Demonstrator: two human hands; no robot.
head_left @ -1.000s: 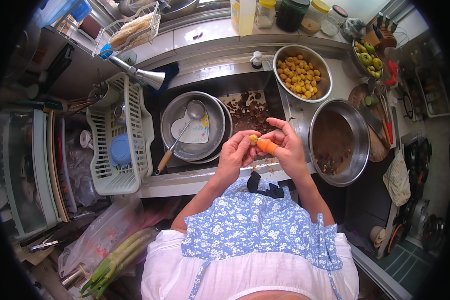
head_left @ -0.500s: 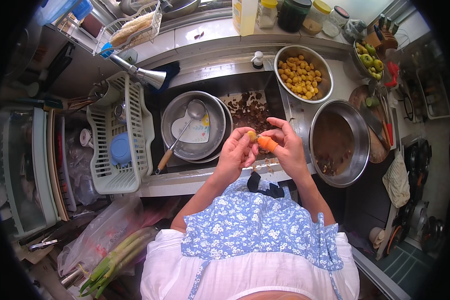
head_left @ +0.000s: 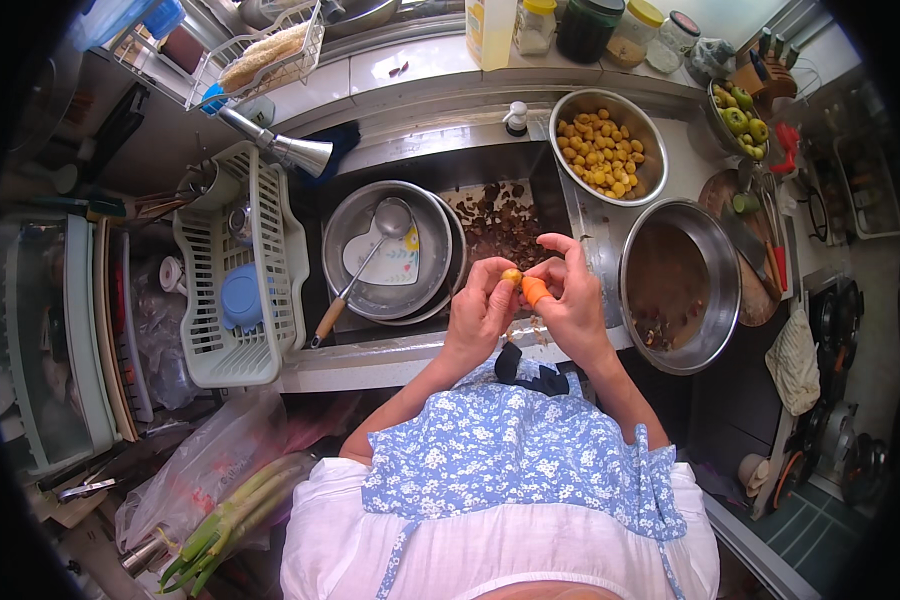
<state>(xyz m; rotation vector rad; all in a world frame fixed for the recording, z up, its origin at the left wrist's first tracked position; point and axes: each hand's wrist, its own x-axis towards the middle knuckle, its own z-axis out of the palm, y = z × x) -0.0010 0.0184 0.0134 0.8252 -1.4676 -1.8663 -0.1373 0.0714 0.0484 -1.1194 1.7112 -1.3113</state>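
Left hand [head_left: 478,312] and yellow piece [head_left: 511,275] shift slightly right | Left hand: pinches piece at fingertips, above near side of sink [head_left: 548,190] | Right hand [head_left: 576,303]: orange item [head_left: 535,291] at thumb, close to piece; held or worn, cannot tell | Step (judged): peeling or trimming | Next move: calls for steady pinch, small turns

A head-worn fisheye looks down on left hand [head_left: 478,312] and right hand [head_left: 576,302].

A blue apron [head_left: 525,455] patterned with white flowers covers a white garment [head_left: 335,535].
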